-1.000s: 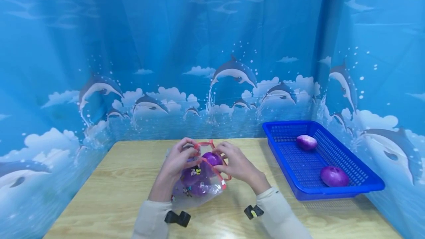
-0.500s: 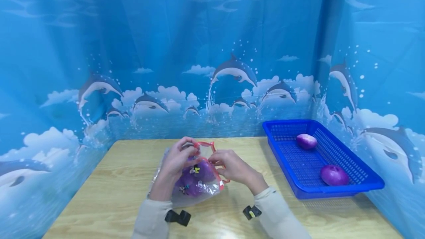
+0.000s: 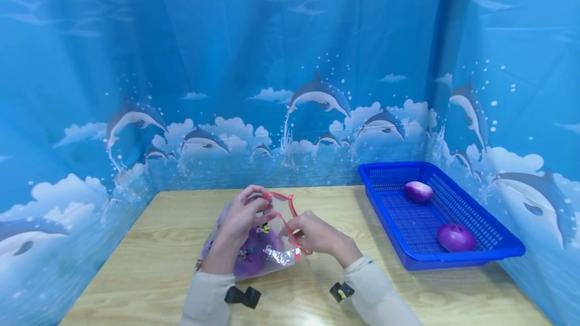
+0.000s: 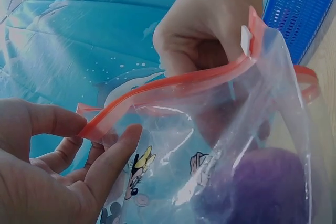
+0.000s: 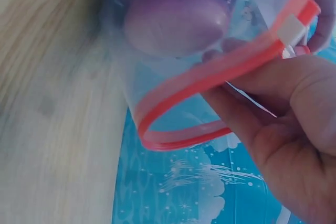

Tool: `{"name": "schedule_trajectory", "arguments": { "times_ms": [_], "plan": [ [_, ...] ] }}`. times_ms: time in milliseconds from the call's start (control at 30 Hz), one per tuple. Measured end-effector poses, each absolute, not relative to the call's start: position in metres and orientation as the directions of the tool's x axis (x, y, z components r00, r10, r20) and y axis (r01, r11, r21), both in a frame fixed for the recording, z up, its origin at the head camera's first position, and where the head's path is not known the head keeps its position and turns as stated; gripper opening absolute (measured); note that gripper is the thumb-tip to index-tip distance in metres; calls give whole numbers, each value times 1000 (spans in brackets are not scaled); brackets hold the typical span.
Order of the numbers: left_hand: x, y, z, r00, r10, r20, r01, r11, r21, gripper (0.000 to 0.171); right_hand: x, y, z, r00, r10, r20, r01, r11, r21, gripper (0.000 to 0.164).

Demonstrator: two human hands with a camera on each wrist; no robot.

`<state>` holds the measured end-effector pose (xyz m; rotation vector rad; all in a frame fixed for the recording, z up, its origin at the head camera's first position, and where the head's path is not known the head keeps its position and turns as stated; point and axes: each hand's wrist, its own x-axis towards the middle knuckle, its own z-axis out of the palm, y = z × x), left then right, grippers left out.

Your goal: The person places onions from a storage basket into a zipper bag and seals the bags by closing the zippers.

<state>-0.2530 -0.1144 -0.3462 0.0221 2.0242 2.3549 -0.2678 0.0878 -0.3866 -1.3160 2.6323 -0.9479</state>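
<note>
A clear plastic zip bag (image 3: 282, 259) with a red zip edge and printed cartoon figures lies on the table, its mouth turned to the right. My left hand (image 3: 242, 213) pinches the red edge (image 4: 136, 93) between thumb and fingers. Through the mouth reach the fingers of my right hand (image 3: 314, 233), apart from the red onion (image 5: 176, 19) that shows through the plastic. More purple shows deeper in the bag. A white slider (image 5: 291, 30) sits at one end of the zip.
To the right stands a blue perforated basket (image 3: 399, 245). It holds one pale-topped red onion (image 3: 419, 191) and a darker red onion (image 3: 456, 238). Behind the wooden table (image 3: 149, 260) hangs a blue dolphin-print curtain (image 3: 272, 64).
The red onion that my right hand held at the mouth has gone down into the bag and left the fingers. The bag's contents have shifted left; my left hand keeps its pinch.
</note>
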Motion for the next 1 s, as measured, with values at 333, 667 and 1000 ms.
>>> {"name": "schedule_trajectory", "arguments": {
  "times_ms": [333, 667, 1000],
  "plan": [
    [-252, -116, -346, -999, 47, -18, -25, -142, 989, 19, -269, 105, -374, -669, -730, 141, -648, 480, -591, 23],
    [-252, -115, -346, -998, 54, -28, -35, -131, 991, 18, -267, 129, -362, -716, -683, 147, -593, 483, -645, 23],
    [-253, -116, -344, -995, 65, -78, -86, -130, 988, 20, -276, 154, -343, -725, -676, 134, -606, 534, -589, 24]
  ]
}}
